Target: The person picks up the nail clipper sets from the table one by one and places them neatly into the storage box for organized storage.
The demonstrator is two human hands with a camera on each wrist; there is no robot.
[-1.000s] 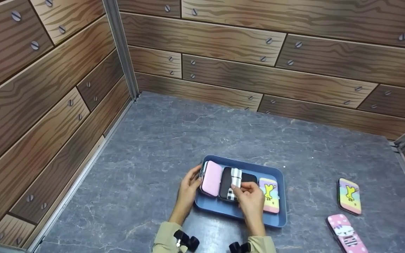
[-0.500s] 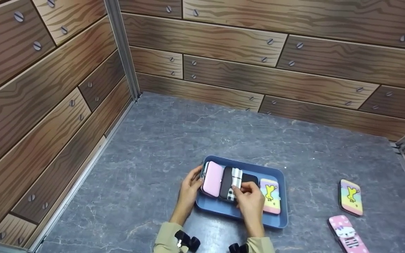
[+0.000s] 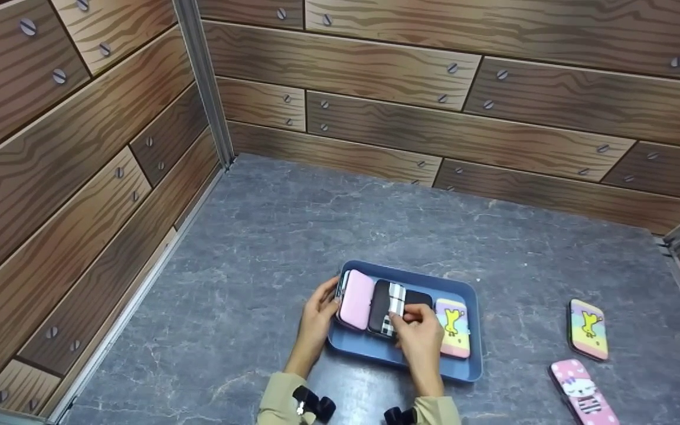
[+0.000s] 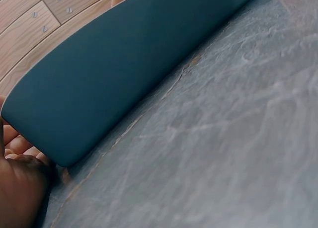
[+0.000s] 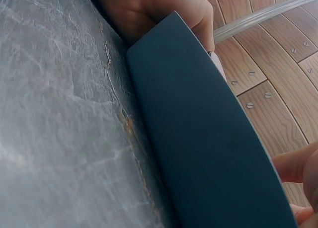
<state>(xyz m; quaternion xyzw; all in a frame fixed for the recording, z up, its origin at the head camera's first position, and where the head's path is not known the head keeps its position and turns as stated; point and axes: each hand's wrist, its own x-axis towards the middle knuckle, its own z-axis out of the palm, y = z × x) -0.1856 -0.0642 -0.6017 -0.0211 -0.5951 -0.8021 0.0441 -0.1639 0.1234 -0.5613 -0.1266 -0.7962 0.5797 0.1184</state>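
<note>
A blue tray (image 3: 369, 349) lies on the grey marbled surface, and my left hand (image 3: 315, 316) grips its left end. The left wrist view shows fingers curled against the tray's outer wall (image 4: 99, 84). Inside, a pink case (image 3: 355, 301) sits by the left wall. Beside it is a black case (image 3: 379, 301) with a black-and-white checked bow (image 3: 397, 292). My right hand (image 3: 421, 339) reaches over the tray's front side and pinches the bow's edge between thumb and finger. Another black case (image 3: 419, 297) lies partly hidden behind that hand. A pastel case with a yellow figure (image 3: 452, 324) fills the right end.
Right of the tray, a second pastel case (image 3: 588, 329) lies on the surface. Nearer the front is a long pink case with a white cartoon animal (image 3: 582, 392). Wood-patterned walls (image 3: 352, 112) stand at the back, left and far right.
</note>
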